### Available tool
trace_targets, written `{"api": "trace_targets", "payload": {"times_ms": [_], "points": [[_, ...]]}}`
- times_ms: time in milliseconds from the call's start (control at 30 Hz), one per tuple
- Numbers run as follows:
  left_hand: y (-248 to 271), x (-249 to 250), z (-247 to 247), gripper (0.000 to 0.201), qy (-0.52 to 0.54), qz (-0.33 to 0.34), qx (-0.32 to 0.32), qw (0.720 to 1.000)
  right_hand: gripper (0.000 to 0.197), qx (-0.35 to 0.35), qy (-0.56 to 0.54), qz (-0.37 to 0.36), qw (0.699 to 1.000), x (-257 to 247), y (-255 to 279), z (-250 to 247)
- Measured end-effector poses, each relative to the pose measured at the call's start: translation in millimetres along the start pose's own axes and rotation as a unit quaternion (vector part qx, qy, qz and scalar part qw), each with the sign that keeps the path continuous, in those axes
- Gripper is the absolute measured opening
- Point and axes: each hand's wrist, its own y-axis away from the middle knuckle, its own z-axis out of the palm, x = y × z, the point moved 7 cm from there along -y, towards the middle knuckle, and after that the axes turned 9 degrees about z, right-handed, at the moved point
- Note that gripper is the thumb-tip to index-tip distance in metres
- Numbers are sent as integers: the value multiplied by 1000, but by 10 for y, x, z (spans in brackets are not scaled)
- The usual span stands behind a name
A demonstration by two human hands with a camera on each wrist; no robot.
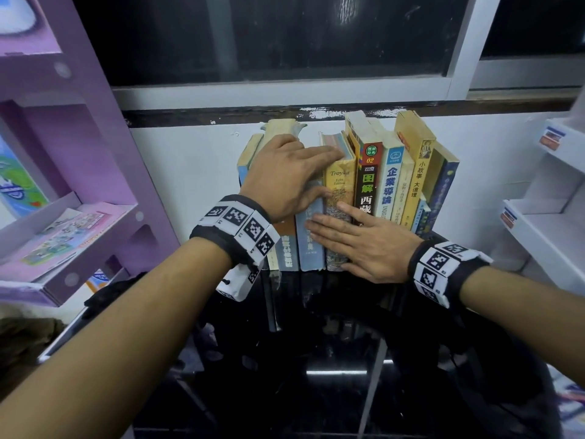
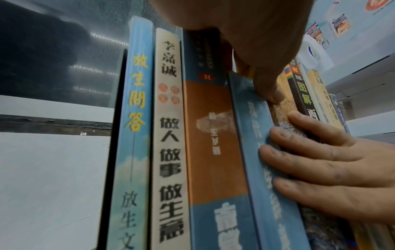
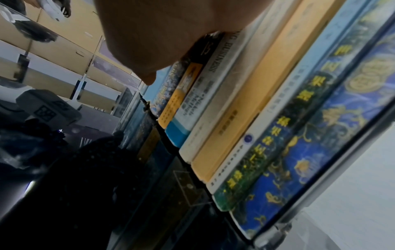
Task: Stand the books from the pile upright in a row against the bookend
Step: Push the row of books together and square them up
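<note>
A row of books stands upright on the black glossy table against the white wall. My left hand lies over the tops of the left books, its fingers reaching onto the yellow Troyka book. Its thumb presses where the pale blue book meets the Troyka spine. My right hand lies flat on those two spines, fingers straight. A thin black bookend plate stands at the row's left end. A shiny upright plate closes the right end beside a dark blue patterned book.
A purple shelf unit with leaflets stands at the left. White shelves stand at the right. A dark window sill runs above the books. A dark bundle lies at the table's left edge.
</note>
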Motion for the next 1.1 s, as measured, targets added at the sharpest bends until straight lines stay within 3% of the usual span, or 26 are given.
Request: {"api": "trace_targets", "payload": {"times_ms": [200,433,633,767,1100], "points": [[-4,8,-9,57,16,-21,-26,999,71,2,-17,-2,1000,-28,66,-88],[-276,143,-126,71,113,-30,23,993,66,-1,-27,-4,1000,49,305,-84],[-566,293,143,90,188,-30,-46,981,67,-2,-23,-6,1000,104,434,5],[-610,259,286,82,183,-39,-64,980,69,-4,-25,-9,1000,157,467,89],[-649,229,284,75,202,0,-32,979,75,5,-31,-18,999,176,434,177]]}}
